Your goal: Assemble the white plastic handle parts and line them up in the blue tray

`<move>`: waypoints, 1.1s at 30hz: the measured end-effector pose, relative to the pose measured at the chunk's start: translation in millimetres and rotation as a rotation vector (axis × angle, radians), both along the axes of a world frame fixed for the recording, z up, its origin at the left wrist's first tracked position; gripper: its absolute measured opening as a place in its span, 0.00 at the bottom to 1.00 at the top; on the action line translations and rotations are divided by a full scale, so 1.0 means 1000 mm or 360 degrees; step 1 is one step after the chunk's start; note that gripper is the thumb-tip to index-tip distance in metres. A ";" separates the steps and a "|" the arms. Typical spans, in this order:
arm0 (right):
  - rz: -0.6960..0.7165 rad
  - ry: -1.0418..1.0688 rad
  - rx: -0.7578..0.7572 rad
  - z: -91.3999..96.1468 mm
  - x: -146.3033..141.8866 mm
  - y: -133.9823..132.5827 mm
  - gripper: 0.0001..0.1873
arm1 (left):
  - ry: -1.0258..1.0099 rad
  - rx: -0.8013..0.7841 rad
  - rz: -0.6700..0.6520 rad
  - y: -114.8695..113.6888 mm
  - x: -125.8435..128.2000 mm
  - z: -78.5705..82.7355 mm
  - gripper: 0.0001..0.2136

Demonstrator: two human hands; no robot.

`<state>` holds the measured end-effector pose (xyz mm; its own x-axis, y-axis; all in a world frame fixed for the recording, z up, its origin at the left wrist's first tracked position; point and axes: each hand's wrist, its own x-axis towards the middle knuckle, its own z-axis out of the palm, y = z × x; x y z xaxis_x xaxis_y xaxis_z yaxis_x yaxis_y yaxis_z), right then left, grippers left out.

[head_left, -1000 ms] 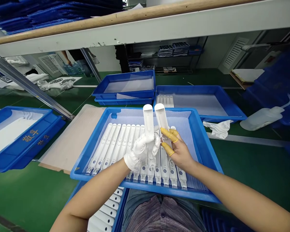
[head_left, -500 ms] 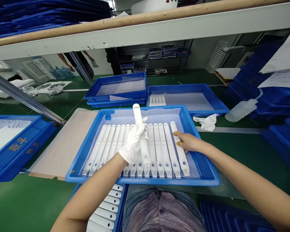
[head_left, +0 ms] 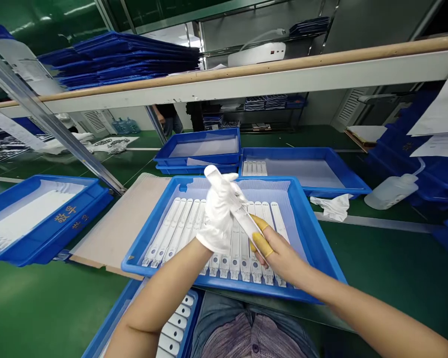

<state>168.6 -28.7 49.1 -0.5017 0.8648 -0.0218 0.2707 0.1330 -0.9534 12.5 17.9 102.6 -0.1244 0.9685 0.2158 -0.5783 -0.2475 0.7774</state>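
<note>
1. Worktop [head_left: 388,258]: green, carries most of the gear; shelf [head_left: 246,85] spans above it.
2. Main tray [head_left: 148,226]: blue, centre, paper-lined, in front of the person; its front edge faces the lap.
3. Other blue trays: stack [head_left: 231,145] & wide tray [head_left: 351,182] behind main tray; pair [head_left: 47,231] at far left; lower tray [head_left: 194,311] w/ white pcs below main tray's front edge.
4. Cardboard [head_left: 130,214]: flat, btwn left pair & main tray.
5. L hand [head_left: 220,211]: white glove, over main tray, closed round upper part of held strip; exact finger positions unclear.
6. R hand [head_left: 274,248]: bare w/ yellow finger cots [head_left: 262,244], pinching lower end of same strip.
7. Bottle [head_left: 392,191] & cloth [head_left: 334,206]: right of wide tray's front, near each other.
8. Held strip [head_left: 246,221]: white, tilted, above main tray, btwn both hands; row of strips [head_left: 178,231] lies side by side under it.
</note>
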 end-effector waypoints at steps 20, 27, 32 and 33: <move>-0.0695 -0.0535 0.0301 0.003 0.089 0.015 0.31 | 0.1950 0.1344 -0.0730 -0.065 0.001 0.046 0.15; -0.0406 -0.1882 0.0310 0.008 0.104 0.027 0.26 | 0.1730 0.0894 -0.0831 -0.121 0.005 0.056 0.16; -0.0120 -0.2171 0.0236 0.003 0.082 0.031 0.28 | 0.1863 0.1049 -0.0930 -0.114 0.008 0.051 0.17; -0.0086 -0.2221 0.0237 0.000 0.078 0.033 0.27 | 0.1987 0.1221 -0.0943 -0.110 0.008 0.045 0.18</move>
